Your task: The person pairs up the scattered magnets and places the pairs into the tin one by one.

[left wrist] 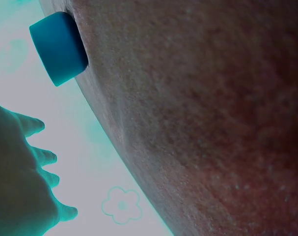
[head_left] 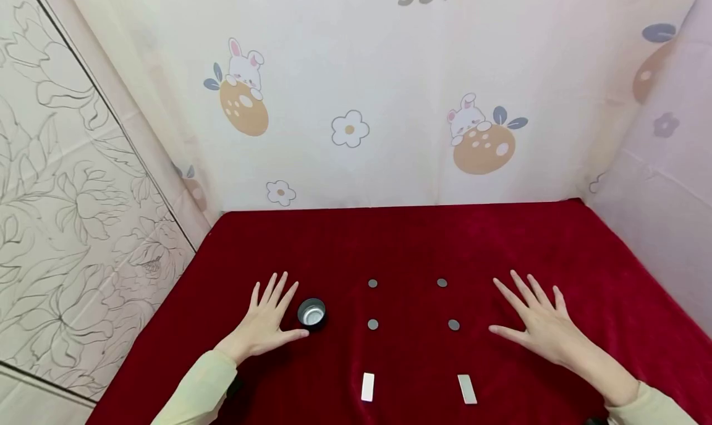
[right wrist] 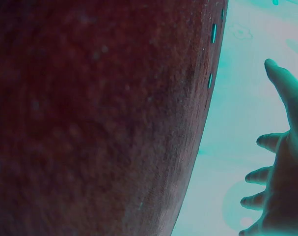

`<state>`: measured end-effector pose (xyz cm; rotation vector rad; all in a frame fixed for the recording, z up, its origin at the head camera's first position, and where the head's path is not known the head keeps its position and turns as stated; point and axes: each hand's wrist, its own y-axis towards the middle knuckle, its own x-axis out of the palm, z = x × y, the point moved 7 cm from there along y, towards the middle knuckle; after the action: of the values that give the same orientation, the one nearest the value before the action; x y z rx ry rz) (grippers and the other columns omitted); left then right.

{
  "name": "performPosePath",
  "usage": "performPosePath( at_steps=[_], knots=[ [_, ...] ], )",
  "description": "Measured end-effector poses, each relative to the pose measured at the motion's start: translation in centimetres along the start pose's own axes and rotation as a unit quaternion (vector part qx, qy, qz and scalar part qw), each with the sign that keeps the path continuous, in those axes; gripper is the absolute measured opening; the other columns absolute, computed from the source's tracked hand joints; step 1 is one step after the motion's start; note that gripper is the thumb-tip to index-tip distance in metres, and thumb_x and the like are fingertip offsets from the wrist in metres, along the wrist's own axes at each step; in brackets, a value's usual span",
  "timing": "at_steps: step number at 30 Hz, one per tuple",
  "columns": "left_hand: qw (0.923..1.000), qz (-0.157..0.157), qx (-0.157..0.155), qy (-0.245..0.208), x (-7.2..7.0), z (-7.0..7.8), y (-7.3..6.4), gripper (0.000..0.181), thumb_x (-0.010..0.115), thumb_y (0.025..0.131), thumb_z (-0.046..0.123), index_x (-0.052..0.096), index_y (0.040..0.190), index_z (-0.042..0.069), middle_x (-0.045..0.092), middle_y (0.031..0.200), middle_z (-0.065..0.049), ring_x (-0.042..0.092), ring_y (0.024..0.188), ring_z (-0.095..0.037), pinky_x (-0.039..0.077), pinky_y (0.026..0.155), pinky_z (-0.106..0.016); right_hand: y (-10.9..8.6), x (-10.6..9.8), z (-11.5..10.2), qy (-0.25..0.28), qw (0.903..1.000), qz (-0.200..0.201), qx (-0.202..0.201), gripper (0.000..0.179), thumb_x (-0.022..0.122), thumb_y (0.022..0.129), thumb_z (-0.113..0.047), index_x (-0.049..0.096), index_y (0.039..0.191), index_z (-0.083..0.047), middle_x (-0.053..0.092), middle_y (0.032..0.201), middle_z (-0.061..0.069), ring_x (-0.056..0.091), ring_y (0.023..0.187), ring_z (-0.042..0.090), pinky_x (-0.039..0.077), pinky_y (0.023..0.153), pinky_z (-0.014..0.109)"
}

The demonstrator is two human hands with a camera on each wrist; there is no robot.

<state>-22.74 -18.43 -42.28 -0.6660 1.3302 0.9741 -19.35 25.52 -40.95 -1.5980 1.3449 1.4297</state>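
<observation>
My left hand (head_left: 266,323) is spread with straight fingers over the red cloth, holding nothing. Just right of it stands a small round black cup (head_left: 313,314) with a silvery inside, and the thumb tip comes close to its near rim. In the left wrist view the cup (left wrist: 59,48) shows from the side. On the right, my right hand (head_left: 547,331) is spread in the same way, its thumb pointing towards the grey discs. Between the hands lie several small grey discs (head_left: 453,325) in two rows. Nearer to me are a white rectangular piece (head_left: 368,387) and a greyish one (head_left: 467,389).
A red velvety cloth (head_left: 411,246) covers the table. Behind it hangs a pale curtain (head_left: 389,73) printed with rabbits, fruit and flowers. A panel with line-drawn flowers (head_left: 61,196) stands along the left, and more pale fabric (head_left: 662,184) hangs on the right.
</observation>
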Motion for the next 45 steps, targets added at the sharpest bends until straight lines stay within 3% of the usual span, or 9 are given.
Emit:
performPosePath(
  at_steps=[12, 21, 33, 38, 41, 45],
  knots=[
    [0.9998, 0.009, 0.007, -0.016, -0.3, 0.3, 0.1, 0.091, 0.053, 0.074, 0.063, 0.021, 0.141, 0.009, 0.007, 0.147, -0.016, 0.004, 0.132, -0.037, 0.001, 0.100, -0.058, 0.0, -0.1, -1.4, 0.004, 0.9996, 0.010, -0.026, 0.080, 0.059, 0.078, -0.049, 0.021, 0.141, -0.017, 0.010, 0.145, 0.016, 0.004, 0.131, 0.038, -0.010, 0.098, 0.059],
    [0.9985, 0.035, 0.024, -0.033, -0.3, 1.2, 0.4, 0.088, 0.054, 0.074, 0.062, 0.029, 0.138, 0.008, 0.012, 0.145, -0.017, 0.006, 0.132, -0.037, 0.002, 0.100, -0.058, -0.1, -0.4, -2.8, 0.025, 0.9977, 0.021, -0.059, 0.076, 0.061, 0.078, -0.045, 0.026, 0.140, -0.016, 0.018, 0.144, 0.015, 0.011, 0.132, 0.034, -0.005, 0.102, 0.054],
    [0.9922, 0.047, 0.088, -0.075, -0.4, 4.6, 0.5, 0.075, 0.061, 0.077, 0.050, 0.036, 0.135, 0.009, 0.011, 0.147, -0.010, 0.006, 0.133, -0.032, 0.005, 0.104, -0.050, -0.4, -0.5, -4.9, 0.061, 0.9931, 0.036, -0.093, 0.071, 0.066, 0.076, -0.040, 0.037, 0.135, -0.014, 0.035, 0.135, 0.014, 0.034, 0.121, 0.030, 0.000, 0.107, 0.024],
    [0.9868, 0.047, 0.114, -0.105, -0.3, 6.3, 0.6, 0.069, 0.065, 0.077, 0.042, 0.041, 0.132, 0.007, 0.015, 0.146, -0.007, 0.010, 0.133, -0.029, 0.010, 0.105, -0.046, -0.7, -0.5, -5.7, 0.064, 0.9912, 0.047, -0.106, 0.068, 0.070, 0.072, -0.039, 0.044, 0.130, -0.013, 0.042, 0.130, 0.010, 0.041, 0.113, 0.028, 0.014, 0.096, 0.009],
    [0.9830, 0.038, 0.127, -0.127, -0.1, 7.3, 0.6, 0.066, 0.065, 0.077, 0.040, 0.043, 0.130, 0.007, 0.018, 0.146, -0.003, 0.014, 0.134, -0.023, 0.015, 0.105, -0.043, -0.9, -0.4, -6.2, 0.062, 0.9897, 0.055, -0.117, 0.068, 0.073, 0.069, -0.036, 0.048, 0.126, -0.011, 0.048, 0.126, 0.008, 0.045, 0.110, 0.025, 0.018, 0.090, 0.006],
    [0.9799, 0.014, 0.134, -0.147, 0.3, 8.5, 0.7, 0.062, 0.063, 0.079, 0.041, 0.044, 0.130, 0.009, 0.023, 0.144, 0.001, 0.018, 0.133, -0.018, 0.024, 0.103, -0.040, -1.0, -0.2, -6.8, 0.053, 0.9889, 0.056, -0.127, 0.065, 0.074, 0.068, -0.035, 0.051, 0.123, -0.010, 0.052, 0.122, 0.005, 0.048, 0.107, 0.022, 0.026, 0.089, 0.012]
  ],
)
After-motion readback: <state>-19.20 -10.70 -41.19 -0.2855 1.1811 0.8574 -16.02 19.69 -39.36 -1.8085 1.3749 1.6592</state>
